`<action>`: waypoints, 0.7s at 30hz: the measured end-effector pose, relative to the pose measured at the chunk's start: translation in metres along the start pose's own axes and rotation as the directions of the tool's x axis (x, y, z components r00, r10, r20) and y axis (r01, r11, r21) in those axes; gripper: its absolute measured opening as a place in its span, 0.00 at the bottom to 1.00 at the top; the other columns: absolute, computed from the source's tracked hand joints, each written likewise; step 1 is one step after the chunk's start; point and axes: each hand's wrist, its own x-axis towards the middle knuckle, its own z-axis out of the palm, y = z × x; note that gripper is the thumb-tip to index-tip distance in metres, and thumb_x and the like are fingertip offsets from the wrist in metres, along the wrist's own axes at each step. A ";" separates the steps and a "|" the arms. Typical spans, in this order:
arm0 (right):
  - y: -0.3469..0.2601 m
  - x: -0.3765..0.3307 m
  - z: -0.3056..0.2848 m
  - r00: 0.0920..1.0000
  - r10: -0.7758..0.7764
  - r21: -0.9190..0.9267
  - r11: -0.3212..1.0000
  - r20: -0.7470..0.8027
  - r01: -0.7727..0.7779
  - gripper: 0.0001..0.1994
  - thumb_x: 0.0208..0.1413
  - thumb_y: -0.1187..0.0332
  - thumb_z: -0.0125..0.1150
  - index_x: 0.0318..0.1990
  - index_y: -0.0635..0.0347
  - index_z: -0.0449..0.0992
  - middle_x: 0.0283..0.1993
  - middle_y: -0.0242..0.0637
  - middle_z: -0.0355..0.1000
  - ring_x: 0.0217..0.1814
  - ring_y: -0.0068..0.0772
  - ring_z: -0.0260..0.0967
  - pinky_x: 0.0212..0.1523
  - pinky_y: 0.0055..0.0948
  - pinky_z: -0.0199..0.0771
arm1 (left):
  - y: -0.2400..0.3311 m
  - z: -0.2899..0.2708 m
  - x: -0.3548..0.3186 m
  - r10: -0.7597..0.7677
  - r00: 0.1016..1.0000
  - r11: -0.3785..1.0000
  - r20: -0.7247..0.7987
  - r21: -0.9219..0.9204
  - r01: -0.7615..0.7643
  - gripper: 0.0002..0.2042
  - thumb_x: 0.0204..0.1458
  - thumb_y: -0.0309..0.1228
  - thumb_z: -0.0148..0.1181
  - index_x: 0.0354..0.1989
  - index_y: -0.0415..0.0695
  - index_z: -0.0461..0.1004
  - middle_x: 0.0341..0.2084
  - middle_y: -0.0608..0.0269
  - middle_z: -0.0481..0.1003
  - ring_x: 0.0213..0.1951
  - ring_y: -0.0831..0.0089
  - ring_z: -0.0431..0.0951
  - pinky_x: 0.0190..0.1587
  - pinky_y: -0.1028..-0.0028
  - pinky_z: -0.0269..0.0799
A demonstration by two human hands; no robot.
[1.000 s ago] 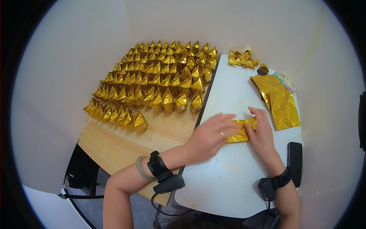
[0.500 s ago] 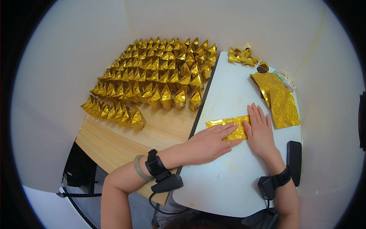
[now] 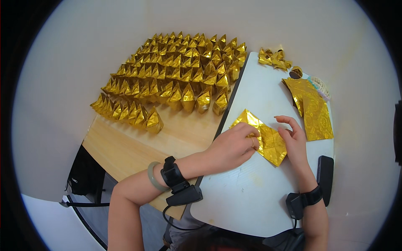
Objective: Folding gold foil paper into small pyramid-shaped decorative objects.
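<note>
A creased gold foil sheet (image 3: pixel 274 145) lies on the white table, its outline angular with several pointed corners. My left hand (image 3: pixel 234 147), wearing a ring, covers the sheet's left part; its fingers are curled and closed on the foil, with the fingertips partly hidden. Beside the sheet's right edge is my right hand (image 3: pixel 295 140), its thumb and forefinger apart and bent, holding nothing. A stack of flat gold foil sheets (image 3: pixel 317 119) rests farther back on the right.
Rows of folded gold foil pieces (image 3: pixel 187 100) fill much of the wooden table (image 3: pixel 180 129) at left. Small gold pieces (image 3: pixel 274 58) sit at the white table's (image 3: pixel 238 196) far end, near a woven ball (image 3: pixel 320 88). A black flat object (image 3: pixel 325 180) lies by the right edge.
The foil, a flat folded strip under both flat hands before, is now opened wider and turned at an angle. My left fingers have curled in; my right hand has lifted off it.
</note>
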 end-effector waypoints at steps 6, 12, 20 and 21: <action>-0.015 -0.004 -0.001 0.995 -0.040 -0.044 0.998 0.093 0.044 0.20 0.41 0.84 0.42 0.42 0.64 0.74 0.48 0.33 0.68 0.27 0.15 0.61 0.29 0.17 0.63 | -0.001 -0.002 -0.001 -0.078 0.996 0.996 -0.045 0.032 0.079 0.10 0.43 0.27 0.64 0.28 0.41 0.67 0.40 0.57 0.66 0.45 0.58 0.68 0.47 0.66 0.66; -0.017 0.000 -0.017 0.867 -0.104 -0.031 0.990 0.488 0.136 0.17 0.39 0.86 0.39 0.33 0.65 0.75 0.47 0.33 0.69 0.42 0.24 0.67 0.46 0.21 0.66 | -0.006 0.000 0.000 -0.122 0.992 0.992 -0.013 0.016 0.122 0.08 0.45 0.25 0.60 0.30 0.41 0.67 0.40 0.56 0.66 0.47 0.57 0.67 0.50 0.65 0.64; -0.030 -0.006 -0.002 0.901 -0.159 0.124 0.985 0.403 0.118 0.17 0.36 0.87 0.43 0.31 0.63 0.76 0.49 0.35 0.67 0.56 0.32 0.62 0.57 0.29 0.63 | -0.011 0.003 -0.003 -0.191 0.979 0.981 -0.075 0.011 0.192 0.09 0.50 0.23 0.55 0.41 0.41 0.70 0.46 0.54 0.64 0.52 0.55 0.65 0.55 0.63 0.61; -0.028 -0.006 0.000 0.909 -0.193 0.004 0.978 0.370 0.207 0.15 0.35 0.86 0.45 0.30 0.62 0.75 0.50 0.35 0.67 0.56 0.34 0.62 0.57 0.30 0.63 | -0.011 0.002 -0.003 -0.192 0.979 0.981 -0.076 0.012 0.193 0.09 0.50 0.23 0.55 0.41 0.41 0.70 0.46 0.54 0.64 0.52 0.55 0.65 0.55 0.63 0.61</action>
